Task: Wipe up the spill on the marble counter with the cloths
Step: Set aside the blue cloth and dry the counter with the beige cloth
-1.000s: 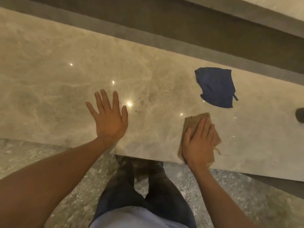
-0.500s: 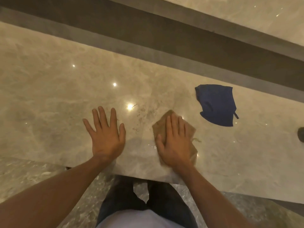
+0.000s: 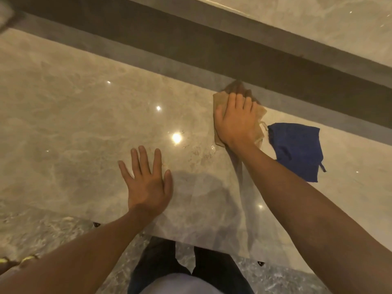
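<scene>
My right hand (image 3: 235,122) lies flat on a tan cloth (image 3: 260,114), pressing it onto the marble counter (image 3: 74,124) close to the counter's far edge. A blue cloth (image 3: 297,149) lies loose on the counter just right of the tan one, nearly touching it. My left hand (image 3: 146,181) rests palm down with fingers spread on the bare marble near the front edge, holding nothing. Faint wet specks and smears (image 3: 199,151) show on the marble between my two hands.
A dark recessed strip (image 3: 212,54) runs along the back of the counter, with a raised marble ledge (image 3: 318,24) beyond it. Below the front edge are the speckled floor (image 3: 53,236) and my own legs (image 3: 191,270).
My right hand has slid the tan cloth from the front edge, leftward through the middle, then away to the far edge beside the blue cloth. My left hand stays planted.
</scene>
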